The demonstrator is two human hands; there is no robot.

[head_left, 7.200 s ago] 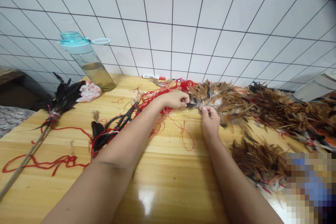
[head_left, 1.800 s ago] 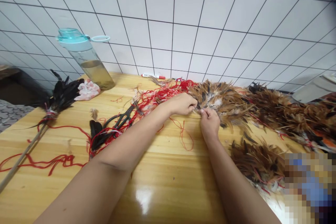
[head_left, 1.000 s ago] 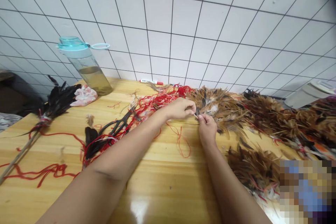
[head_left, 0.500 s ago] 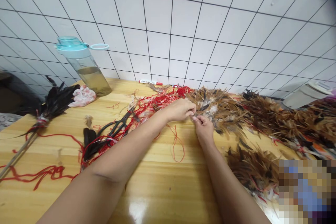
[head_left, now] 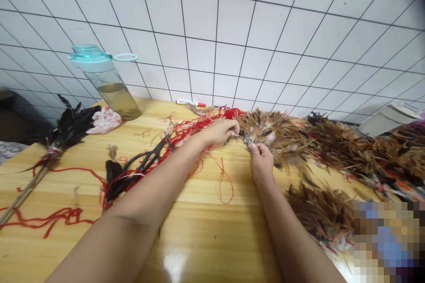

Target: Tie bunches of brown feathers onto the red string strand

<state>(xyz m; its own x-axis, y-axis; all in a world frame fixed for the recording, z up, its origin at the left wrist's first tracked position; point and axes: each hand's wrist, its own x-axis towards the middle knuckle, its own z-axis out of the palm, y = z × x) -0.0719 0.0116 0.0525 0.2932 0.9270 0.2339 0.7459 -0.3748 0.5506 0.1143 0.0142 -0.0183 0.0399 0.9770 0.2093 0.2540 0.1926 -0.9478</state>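
Note:
My left hand point(head_left: 223, 132) is closed in a pinch beside a tangle of red string point(head_left: 206, 123). Something small and pale shows at its fingertips, too small to name. A short distance to the right, my right hand point(head_left: 264, 162) has thumb and finger pressed together at the near edge of a bundle of brown feathers point(head_left: 282, 135). The tips seem to grip feathers there, though what exactly lies between them is partly hidden. Black scissors point(head_left: 149, 159) lie left of my left forearm, among red strings. One thin red loop point(head_left: 226, 185) rests on the wood between my arms.
A bottle point(head_left: 114, 93) with a blue lid stands at the back left, near a crumpled tissue point(head_left: 105, 120) and a black feather duster point(head_left: 71, 130). More brown feathers point(head_left: 361, 150) line the right side. A marker point(head_left: 191, 103) lies by the tiled wall.
My hands were together at the bundle's left edge and have now parted. The left moved slightly left and up, the right slightly to the right.

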